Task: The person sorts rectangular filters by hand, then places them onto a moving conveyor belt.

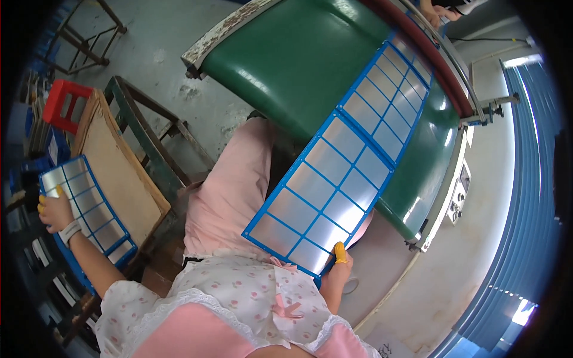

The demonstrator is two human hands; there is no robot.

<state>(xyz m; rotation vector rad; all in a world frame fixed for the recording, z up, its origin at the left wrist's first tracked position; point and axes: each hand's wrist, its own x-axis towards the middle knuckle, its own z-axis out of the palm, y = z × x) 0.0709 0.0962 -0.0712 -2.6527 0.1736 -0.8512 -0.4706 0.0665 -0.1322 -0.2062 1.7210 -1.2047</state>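
Note:
My right hand [338,269], with a yellow finger cot on the thumb, grips the near corner of a silver sheet with blue grid lines [322,185]; its other fingers are hidden underneath. That sheet slants over my lap, its far end reaching onto a green belt [286,65]. Beyond it a second such sheet [391,95] lies on the belt. Out to the left, my left hand [57,212], also with yellow finger cots, holds the outer edge of another blue-gridded silver sheet [89,200], thumb on top. This one lies on what looks like a stack beside a wooden board.
A dark red roller [424,53] and a metal bar cross the belt's far side, where another person's hand [431,13] shows. The wooden board [122,161], a red stool [67,106] and a green frame [149,113] stand at left. A control panel [458,194] is at right.

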